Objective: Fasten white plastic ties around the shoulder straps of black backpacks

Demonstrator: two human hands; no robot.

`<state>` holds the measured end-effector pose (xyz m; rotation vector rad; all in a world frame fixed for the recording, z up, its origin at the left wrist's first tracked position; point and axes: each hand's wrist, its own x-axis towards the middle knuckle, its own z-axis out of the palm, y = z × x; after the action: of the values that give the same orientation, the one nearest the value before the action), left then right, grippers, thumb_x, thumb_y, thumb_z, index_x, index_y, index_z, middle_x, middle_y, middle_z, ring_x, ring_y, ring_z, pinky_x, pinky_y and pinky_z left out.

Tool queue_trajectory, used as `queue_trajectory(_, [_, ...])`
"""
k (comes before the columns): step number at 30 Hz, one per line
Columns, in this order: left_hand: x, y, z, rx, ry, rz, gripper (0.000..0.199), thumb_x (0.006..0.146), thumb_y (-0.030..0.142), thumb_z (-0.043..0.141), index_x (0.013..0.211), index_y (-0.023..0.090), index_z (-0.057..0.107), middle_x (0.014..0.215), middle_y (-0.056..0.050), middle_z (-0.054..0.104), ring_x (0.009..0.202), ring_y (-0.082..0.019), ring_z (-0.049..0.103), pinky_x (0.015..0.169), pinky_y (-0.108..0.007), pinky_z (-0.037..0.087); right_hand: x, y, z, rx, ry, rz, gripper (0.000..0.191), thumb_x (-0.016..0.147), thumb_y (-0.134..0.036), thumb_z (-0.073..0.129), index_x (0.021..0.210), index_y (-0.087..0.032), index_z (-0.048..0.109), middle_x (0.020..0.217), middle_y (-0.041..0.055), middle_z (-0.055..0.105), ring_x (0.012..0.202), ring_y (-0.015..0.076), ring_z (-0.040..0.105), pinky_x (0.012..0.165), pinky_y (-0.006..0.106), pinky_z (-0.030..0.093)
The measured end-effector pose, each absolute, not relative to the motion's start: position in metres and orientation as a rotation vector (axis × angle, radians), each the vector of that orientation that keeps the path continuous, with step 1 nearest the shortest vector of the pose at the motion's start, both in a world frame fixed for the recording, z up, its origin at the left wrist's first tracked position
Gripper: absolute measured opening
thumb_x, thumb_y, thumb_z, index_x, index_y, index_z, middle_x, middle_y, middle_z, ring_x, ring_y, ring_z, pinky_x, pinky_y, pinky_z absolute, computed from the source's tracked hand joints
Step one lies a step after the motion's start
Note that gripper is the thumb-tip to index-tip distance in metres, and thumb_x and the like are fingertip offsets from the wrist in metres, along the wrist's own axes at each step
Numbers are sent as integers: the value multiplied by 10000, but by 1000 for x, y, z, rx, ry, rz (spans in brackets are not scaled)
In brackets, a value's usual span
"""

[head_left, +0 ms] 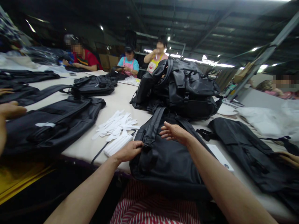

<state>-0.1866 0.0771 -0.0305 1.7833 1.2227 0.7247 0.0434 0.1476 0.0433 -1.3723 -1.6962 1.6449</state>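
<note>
A black backpack lies flat at the table edge in front of me, its shoulder strap on top. My left hand is closed on the left side of this backpack, near the strap's lower end; part of its fingers is hidden. Over the middle of the bag hovers my right hand, fingers stretched out and thumb raised, holding nothing. Left of the bag is a loose heap of white paper-like strips, and beside my left hand sits a bundled white stack.
Behind my bag rises a pile of black backpacks. Another black backpack lies left, near a co-worker's hand. At right, a co-worker's hand touches a black bag. Several people work across the table.
</note>
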Motion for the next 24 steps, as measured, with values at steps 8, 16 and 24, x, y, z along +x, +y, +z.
queue_trajectory(8, [-179,79,-52,1991,1287,804,152,738,215,477,741,224,629,773,-10,652,844,-199,564,984,-346,300,-28,134,48,-1038,-1334,1667,310,893,-311,388,793,-85,576,606,63,642,622,136,630,616,218,493])
queue_trajectory(16, [-172,85,-56,2101,1433,671,253,838,318,384,814,224,619,802,4,667,810,-174,588,1052,-370,210,13,213,108,-977,-1015,1174,184,888,-248,428,766,-123,487,488,4,589,444,108,562,515,240,509])
queue_trajectory(24, [-180,91,-63,2063,1495,535,339,788,422,420,934,234,661,1046,-27,671,1112,-258,510,1057,-373,231,94,231,62,-1484,-1281,1242,300,747,-411,633,785,-117,582,513,26,612,443,125,560,487,241,476])
